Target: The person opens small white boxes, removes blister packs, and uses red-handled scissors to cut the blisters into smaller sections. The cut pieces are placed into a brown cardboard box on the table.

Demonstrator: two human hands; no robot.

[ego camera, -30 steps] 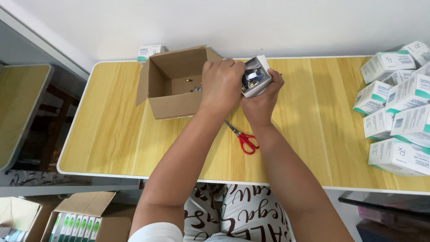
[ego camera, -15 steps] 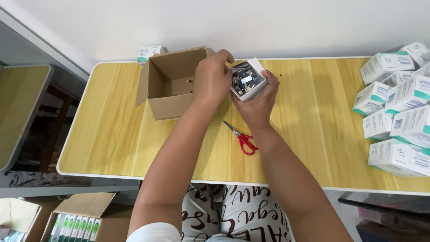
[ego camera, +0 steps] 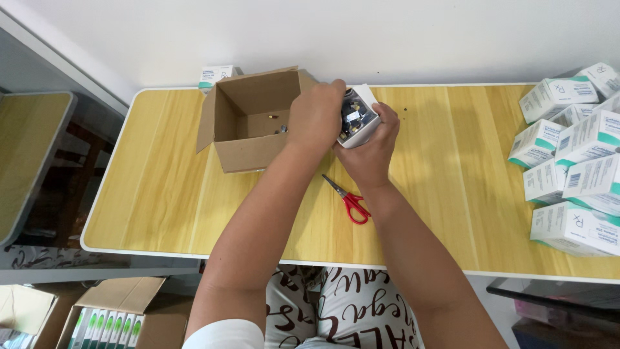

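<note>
My right hand (ego camera: 371, 145) grips a small open white box (ego camera: 357, 119) with small vials inside, tilted toward an open brown cardboard box (ego camera: 226, 132) on the yellow wooden table (ego camera: 452, 187). My left hand (ego camera: 315, 116) rests on the white box's open end, right at the cardboard box's near right corner. A few small loose items lie on the cardboard box's floor. Red-handled scissors (ego camera: 349, 201) lie on the table just below my hands.
Several white and teal small boxes (ego camera: 568, 161) are piled at the table's right end. One more white box (ego camera: 216, 74) stands behind the cardboard box. On the floor at lower left an open carton (ego camera: 113, 320) holds green-topped packs. A second table (ego camera: 26, 148) stands left.
Both hands have carried the white box left and slightly up, closer to the cardboard box's rim. The scissors and other boxes have not moved.
</note>
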